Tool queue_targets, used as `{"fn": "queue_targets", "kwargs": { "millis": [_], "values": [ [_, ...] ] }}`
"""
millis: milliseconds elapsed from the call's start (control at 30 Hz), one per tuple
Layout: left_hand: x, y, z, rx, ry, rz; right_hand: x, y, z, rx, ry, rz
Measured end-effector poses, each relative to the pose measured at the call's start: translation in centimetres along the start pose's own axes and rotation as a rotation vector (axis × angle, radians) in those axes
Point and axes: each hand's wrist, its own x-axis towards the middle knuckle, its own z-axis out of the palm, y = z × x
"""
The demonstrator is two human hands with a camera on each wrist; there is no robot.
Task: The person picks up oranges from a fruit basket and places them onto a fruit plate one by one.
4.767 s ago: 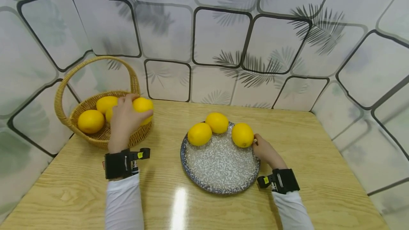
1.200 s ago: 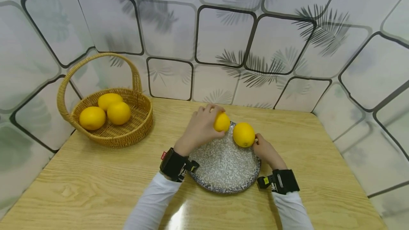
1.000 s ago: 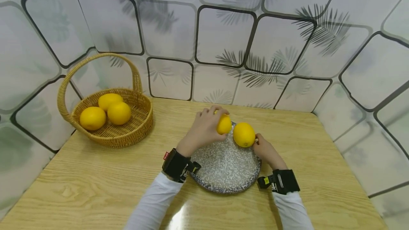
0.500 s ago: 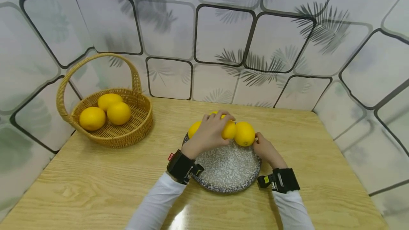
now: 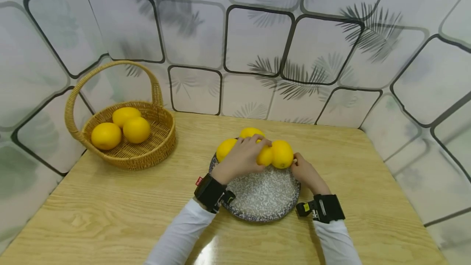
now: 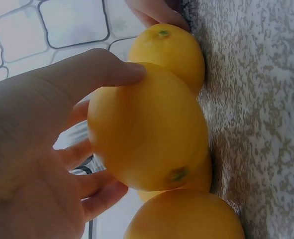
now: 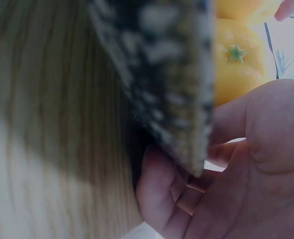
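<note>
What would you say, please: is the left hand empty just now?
No, the left wrist view shows the left hand holding a yellow fruit between thumb and fingers.

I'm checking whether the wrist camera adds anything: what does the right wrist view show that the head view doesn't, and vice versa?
Only the right wrist view: a finger of the right hand tucked under the rim of the round grey-speckled plate, and a distinct green star-shaped stem end on a yellow oval fruit.
Only the head view: the golden wicker basket holding three yellow oval fruits, and black wrist straps.
Both: right hand, plate, that fruit, wood-grained table, some of the left hand.
</note>
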Motion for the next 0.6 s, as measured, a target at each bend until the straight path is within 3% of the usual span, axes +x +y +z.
{"fn": "queue_targets", "kwargs": {
  "millis": [600],
  "values": [
    [-0.32,0.28,-0.35,0.001,-0.071,-0.023,0.11,0.11,0.18,-0.001,0.009,0.010]
  ]
}}
